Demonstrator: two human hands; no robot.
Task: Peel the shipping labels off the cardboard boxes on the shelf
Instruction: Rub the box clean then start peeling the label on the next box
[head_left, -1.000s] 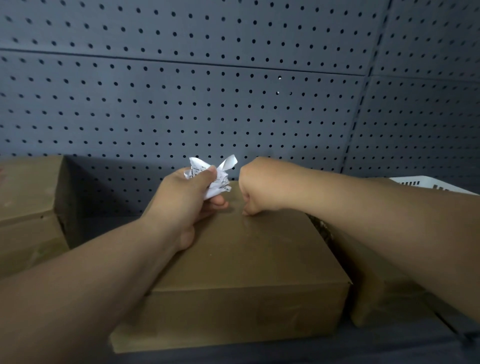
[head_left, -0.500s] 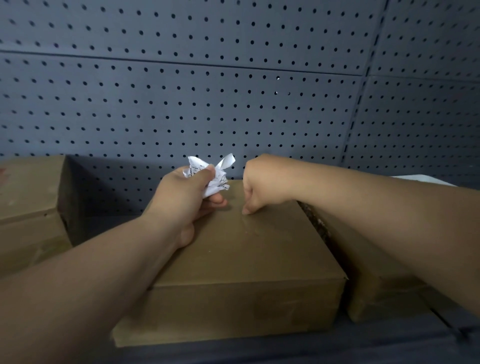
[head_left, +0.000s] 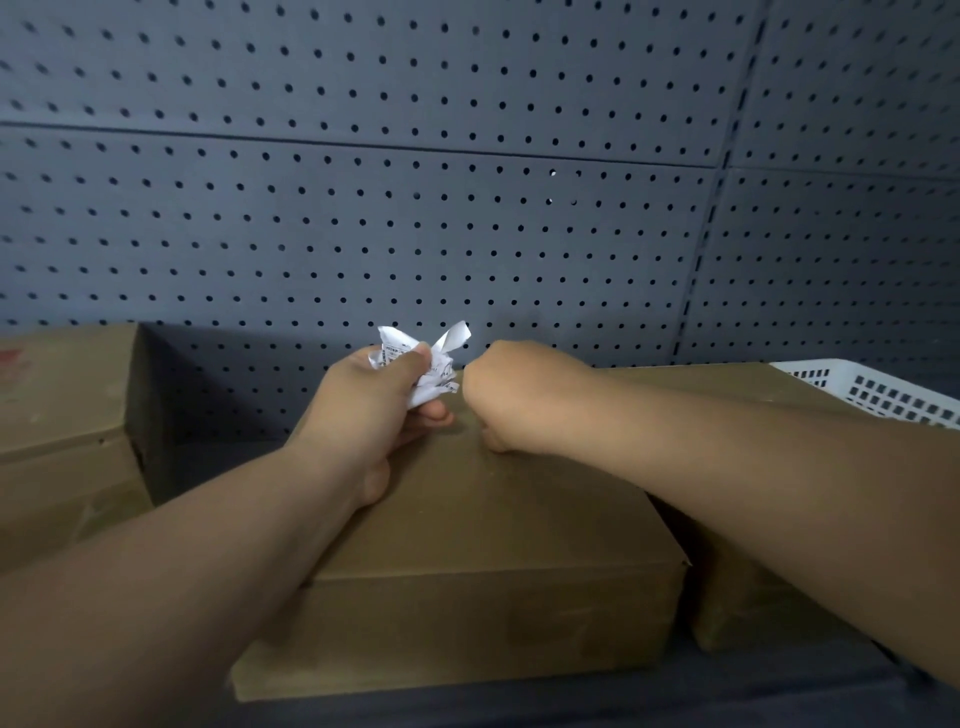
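Left hand (head_left: 374, 408) pinches crumpled label (head_left: 437, 373); right hand (head_left: 514, 397) curled, fingers hidden; forearms extended.

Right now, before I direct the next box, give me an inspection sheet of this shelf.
Surface: dark shelf, carrying three boxes.
Job's things: middle box, no label visible on top; crumpled label, peeled off; left box and right box, no label seen.
Clutter: white basket at far right.
Hands: left hand grips the crumpled label; right hand curled on the middle box's far edge, grasp hidden.
Cables: nothing seen.
Surroundings: grey pegboard behind.
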